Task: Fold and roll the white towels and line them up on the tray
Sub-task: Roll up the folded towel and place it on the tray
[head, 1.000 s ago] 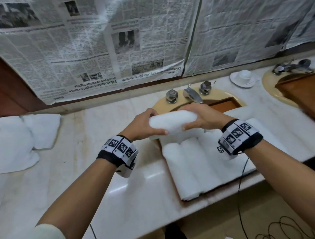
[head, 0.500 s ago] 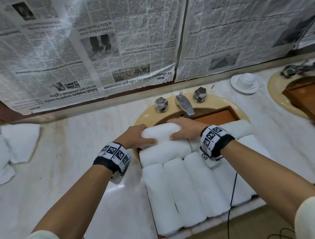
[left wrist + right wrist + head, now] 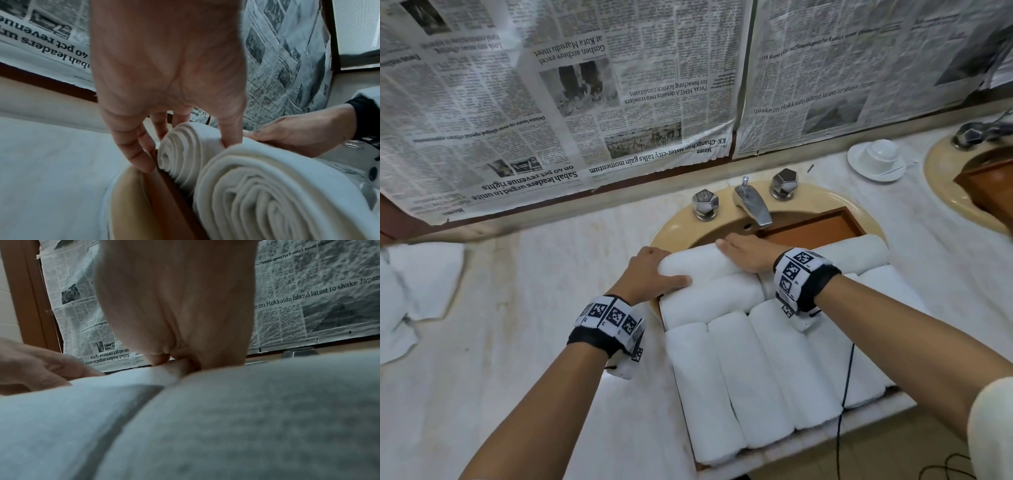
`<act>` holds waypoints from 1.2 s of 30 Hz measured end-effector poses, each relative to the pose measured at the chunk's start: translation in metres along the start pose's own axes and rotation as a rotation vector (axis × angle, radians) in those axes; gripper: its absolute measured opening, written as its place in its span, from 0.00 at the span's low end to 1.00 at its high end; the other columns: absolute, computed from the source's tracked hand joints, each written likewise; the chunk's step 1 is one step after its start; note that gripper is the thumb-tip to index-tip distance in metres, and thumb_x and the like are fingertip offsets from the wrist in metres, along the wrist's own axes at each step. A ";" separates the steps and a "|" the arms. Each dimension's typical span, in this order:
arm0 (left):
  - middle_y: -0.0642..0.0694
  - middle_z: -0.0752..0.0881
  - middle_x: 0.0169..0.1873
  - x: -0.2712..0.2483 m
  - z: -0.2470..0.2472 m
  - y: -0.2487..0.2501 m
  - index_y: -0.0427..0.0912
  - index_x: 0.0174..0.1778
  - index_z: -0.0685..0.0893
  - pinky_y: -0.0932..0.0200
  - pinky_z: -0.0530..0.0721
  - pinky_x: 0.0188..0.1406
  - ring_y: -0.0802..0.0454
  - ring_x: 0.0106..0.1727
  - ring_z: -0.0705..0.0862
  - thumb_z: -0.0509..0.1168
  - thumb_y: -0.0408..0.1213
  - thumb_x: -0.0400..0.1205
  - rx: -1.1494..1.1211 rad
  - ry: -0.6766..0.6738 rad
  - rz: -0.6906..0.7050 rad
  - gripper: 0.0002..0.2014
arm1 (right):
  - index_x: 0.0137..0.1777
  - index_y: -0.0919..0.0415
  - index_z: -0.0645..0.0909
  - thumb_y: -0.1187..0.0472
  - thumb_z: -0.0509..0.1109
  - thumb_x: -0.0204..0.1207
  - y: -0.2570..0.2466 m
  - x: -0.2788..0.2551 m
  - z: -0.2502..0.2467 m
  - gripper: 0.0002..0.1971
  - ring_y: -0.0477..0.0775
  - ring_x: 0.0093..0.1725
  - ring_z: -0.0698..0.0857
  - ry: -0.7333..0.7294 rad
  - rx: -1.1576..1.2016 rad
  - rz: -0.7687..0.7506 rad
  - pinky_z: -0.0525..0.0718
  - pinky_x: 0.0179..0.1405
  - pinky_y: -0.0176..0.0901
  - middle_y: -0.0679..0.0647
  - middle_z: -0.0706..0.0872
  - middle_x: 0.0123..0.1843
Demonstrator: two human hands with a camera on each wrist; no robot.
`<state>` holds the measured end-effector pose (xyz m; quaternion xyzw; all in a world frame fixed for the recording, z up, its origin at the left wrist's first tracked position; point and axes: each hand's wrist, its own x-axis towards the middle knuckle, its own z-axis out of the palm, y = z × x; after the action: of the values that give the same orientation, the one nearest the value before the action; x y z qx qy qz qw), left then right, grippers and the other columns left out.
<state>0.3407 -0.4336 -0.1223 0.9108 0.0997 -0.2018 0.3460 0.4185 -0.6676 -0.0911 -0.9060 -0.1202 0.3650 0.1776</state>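
A wooden tray (image 3: 811,233) lies across the sink and holds several white rolled towels. Lengthwise rolls (image 3: 726,377) fill its front, and one crosswise roll (image 3: 712,298) lies behind them. Both hands hold another rolled towel (image 3: 698,263) just behind that crosswise roll, at the tray's back left. My left hand (image 3: 650,274) grips its left end, thumb in front. In the left wrist view the fingers (image 3: 135,151) wrap round the spiral end (image 3: 185,146) beside the tray's edge (image 3: 164,186). My right hand (image 3: 746,253) lies curled over the roll's right part.
More loose white towels (image 3: 414,291) lie on the marble counter at far left. A faucet (image 3: 751,202) with two knobs stands just behind the tray. A cup and saucer (image 3: 876,159) and a second sink (image 3: 969,185) are at right. A black cable (image 3: 846,394) hangs from my right wrist.
Both hands have carried the rolled towel down and away from me, from above the tray to its back, behind the crosswise roll. The head view has shifted right.
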 end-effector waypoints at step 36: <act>0.48 0.67 0.81 -0.222 -0.115 -0.245 0.50 0.82 0.68 0.48 0.66 0.79 0.45 0.81 0.66 0.67 0.60 0.81 0.034 0.279 0.012 0.35 | 0.85 0.62 0.58 0.29 0.59 0.79 -0.243 -0.089 0.176 0.45 0.57 0.82 0.64 0.313 -0.308 -0.399 0.66 0.80 0.53 0.57 0.64 0.85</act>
<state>0.0967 -0.1847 -0.0915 0.9363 0.1380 -0.0730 0.3146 0.2103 -0.4363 -0.0546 -0.9261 -0.3210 0.1561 0.1224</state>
